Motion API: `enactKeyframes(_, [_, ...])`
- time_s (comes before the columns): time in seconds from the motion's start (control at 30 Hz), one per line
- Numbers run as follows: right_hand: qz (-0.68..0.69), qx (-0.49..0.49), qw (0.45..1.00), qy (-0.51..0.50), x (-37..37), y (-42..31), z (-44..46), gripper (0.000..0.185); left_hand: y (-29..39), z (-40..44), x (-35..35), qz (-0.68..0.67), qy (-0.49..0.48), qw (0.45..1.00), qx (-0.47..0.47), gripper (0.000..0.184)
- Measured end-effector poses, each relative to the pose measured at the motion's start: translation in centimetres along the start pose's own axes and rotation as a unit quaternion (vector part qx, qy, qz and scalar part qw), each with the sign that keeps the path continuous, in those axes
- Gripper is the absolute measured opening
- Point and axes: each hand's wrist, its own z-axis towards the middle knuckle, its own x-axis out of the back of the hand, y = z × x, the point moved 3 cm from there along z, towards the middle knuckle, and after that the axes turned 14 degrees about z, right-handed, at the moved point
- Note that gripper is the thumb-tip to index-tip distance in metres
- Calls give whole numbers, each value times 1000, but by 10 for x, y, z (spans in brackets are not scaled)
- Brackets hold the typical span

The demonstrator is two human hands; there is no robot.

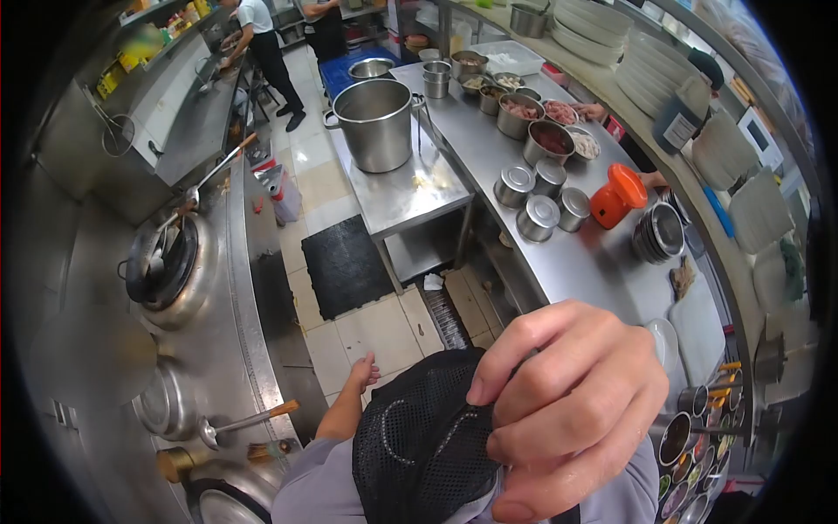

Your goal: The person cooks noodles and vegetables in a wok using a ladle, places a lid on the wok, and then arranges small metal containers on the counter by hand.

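Large and close to the camera, my right hand [576, 397] has its fingers curled at the right edge of a black mesh cloth item [419, 419] with pale curved stitching. The fingertips press on the cloth in front of my chest, and the inside of the grip is partly hidden. My left hand [365, 373] hangs low beside my body over the tiled floor, fingers loosely apart and holding nothing. My grey shirt [323, 485] shows below the mesh.
A big steel pot [374, 131] stands on a low steel table [423, 188]. Lidded tins [539, 217], an orange object [618, 196] and meat bowls [550, 144] line the right counter. A wok [170, 262] and ladle [249, 421] sit left. Co-workers [257, 44] stand at the back.
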Motion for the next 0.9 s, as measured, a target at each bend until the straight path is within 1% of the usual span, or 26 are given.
enactKeyframes(0.1, [-5, -19, 1000, 22, 26, -21, 6, 9, 6, -9, -22, -9, 0, 1000, 19, 68])
enactKeyframes(0.13, [18, -56, 996, -61, 43, -27, 13, 10, 7, -12, -29, -12, -3, 1000, 14, 69])
enactKeyframes(0.2, [43, -90, 985, -144, 50, -33, 11, 11, 7, -14, -41, -18, -8, 1000, 7, 70])
enactKeyframes(0.23, [24, -53, 997, -47, 46, -36, 5, 13, 6, -15, -45, -19, -7, 1000, 9, 70])
enactKeyframes(0.3, [5, -14, 999, 50, 53, -39, -2, 14, 3, -15, -52, -22, 0, 1000, 16, 72])
enactKeyframes(0.4, [47, 30, 998, 31, 70, -47, 0, 16, -1, -13, -57, -31, 14, 999, 27, 75])
enactKeyframes(0.5, [40, -15, 999, -9, 79, -57, 5, 17, -6, -2, -69, -35, 24, 999, 25, 77])
enactKeyframes(0.53, [42, 5, 999, 23, 80, -57, 0, 17, -7, 2, -74, -35, 27, 999, 24, 78])
enactKeyframes(0.6, [44, 24, 997, 54, 85, -60, -6, 17, -4, 6, -83, -34, 31, 999, 22, 81])
enactKeyframes(0.67, [48, 36, 997, 48, 93, -65, -6, 17, 4, 10, -88, 49, 23, 998, -16, 81])
enactKeyframes(0.7, [49, 41, 997, 44, 100, -67, -4, 17, 9, 12, -93, 49, 25, 998, -20, 81])
enactKeyframes(0.73, [60, 25, 997, -46, 112, -69, 0, 17, 13, 13, -98, 51, 39, 998, -26, 80])
enactKeyframes(0.8, [69, 10, 988, -136, 114, -75, 3, 16, 19, 16, -102, 55, 54, 996, -34, 79])
enactKeyframes(0.83, [60, -6, 995, -81, 110, -80, 4, 16, 22, 17, -103, 61, 56, 996, -42, 79])
enactKeyframes(0.9, [51, -21, 998, -27, 104, -84, 1, 17, 29, 21, -103, 72, 62, 994, -57, 80])
